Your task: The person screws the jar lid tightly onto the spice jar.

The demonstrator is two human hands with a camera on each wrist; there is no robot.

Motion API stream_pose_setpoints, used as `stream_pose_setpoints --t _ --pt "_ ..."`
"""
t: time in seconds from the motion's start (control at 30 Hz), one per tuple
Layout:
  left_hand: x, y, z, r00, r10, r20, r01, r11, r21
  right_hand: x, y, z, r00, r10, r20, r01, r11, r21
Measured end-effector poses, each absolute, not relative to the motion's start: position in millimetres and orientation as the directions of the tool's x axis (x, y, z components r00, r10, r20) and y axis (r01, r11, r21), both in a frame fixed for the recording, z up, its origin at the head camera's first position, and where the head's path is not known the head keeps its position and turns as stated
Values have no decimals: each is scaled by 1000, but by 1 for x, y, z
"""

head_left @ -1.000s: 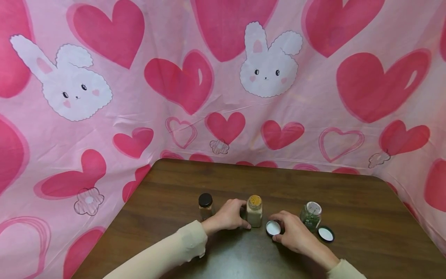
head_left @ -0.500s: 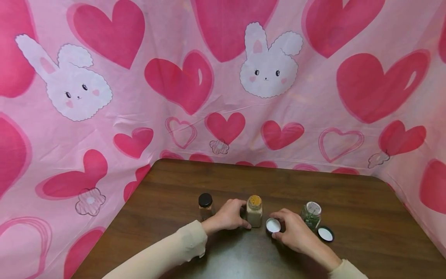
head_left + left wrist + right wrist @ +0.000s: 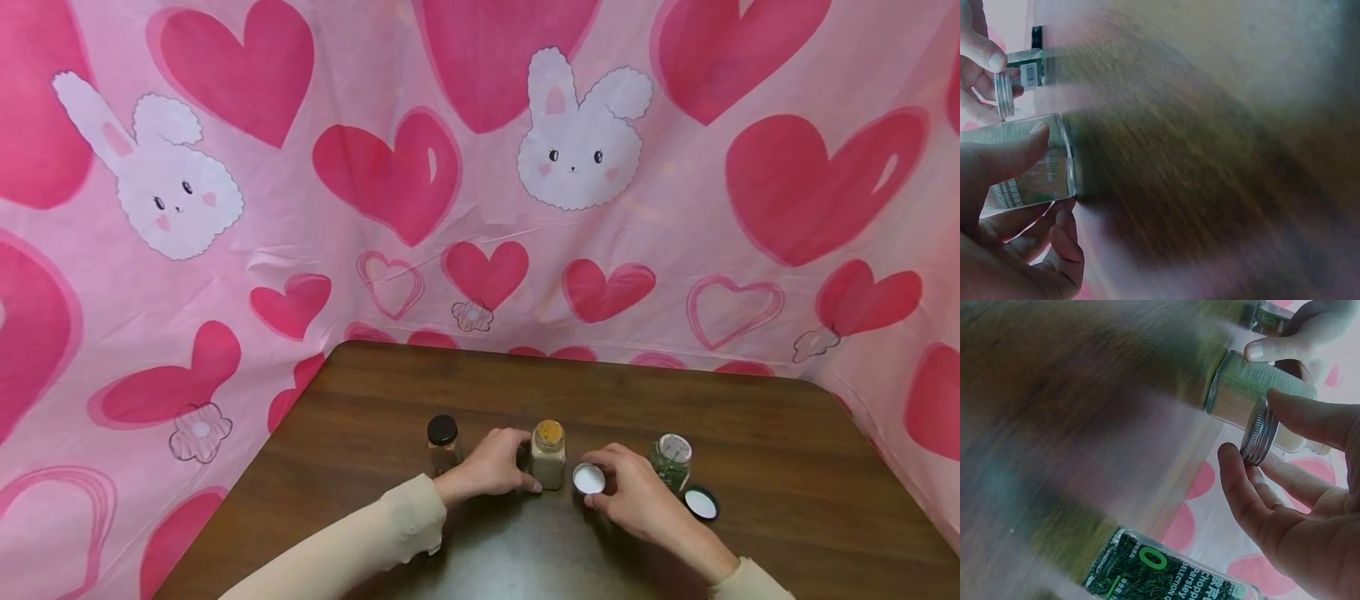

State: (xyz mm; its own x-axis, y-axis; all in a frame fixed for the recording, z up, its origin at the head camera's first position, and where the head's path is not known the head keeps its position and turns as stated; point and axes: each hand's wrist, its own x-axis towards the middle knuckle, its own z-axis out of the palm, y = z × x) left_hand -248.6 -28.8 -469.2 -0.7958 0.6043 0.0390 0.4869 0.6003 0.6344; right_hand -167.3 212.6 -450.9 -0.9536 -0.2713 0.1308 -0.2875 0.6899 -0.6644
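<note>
Glass, clear and squarish, is what the left hand (image 3: 491,465) grips: a spice jar (image 3: 548,456) of pale powder standing upright on the dark wooden table (image 3: 750,433), its mouth uncapped and showing an orange shaker top. In the left wrist view the thumb (image 3: 1010,153) lies along one face of the jar while the other fingers curl round the far side.

Just to the right of that jar, the right hand (image 3: 637,498) pinches a round metal lid (image 3: 588,479), white inside, between thumb and fingertips (image 3: 1285,406). The lid is off the table and tilted, close beside the jar's upper part but not on its mouth (the right wrist view shows its threaded silver rim held edge-on next to the glass).

Beyond the right hand's knuckles stands a second jar (image 3: 670,462) filled with green dried herb, uncapped, a pale seal over its mouth. A black-rimmed lid (image 3: 701,502) lies flat on the table just to the outer side of that hand, white inside facing up.

On the far side of the left hand stands a small jar with a black cap (image 3: 442,443), closed, near the fingers.

Behind the table hangs a pink cloth (image 3: 300,208) printed with hearts and white rabbits.
</note>
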Motion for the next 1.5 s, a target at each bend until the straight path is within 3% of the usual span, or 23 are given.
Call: stream_pose_setpoints --t 0.17,0.33,1.3,1.5 --pt "-257 -32 -485 -765 637 96 552 572 606 -168 212 -448 -955 -270 121 -279 693 -665" --pt "-247 -31 -468 -790 611 49 493 587 642 -168 211 -447 -958 -263 116 -271 693 -668" --pt "-246 -30 -468 -798 601 28 474 600 644 -169 209 -430 -959 -212 187 -283 695 -661" --pt "-250 -31 -474 -777 627 59 514 578 634 -169 208 -427 -957 -205 208 -291 696 -656"
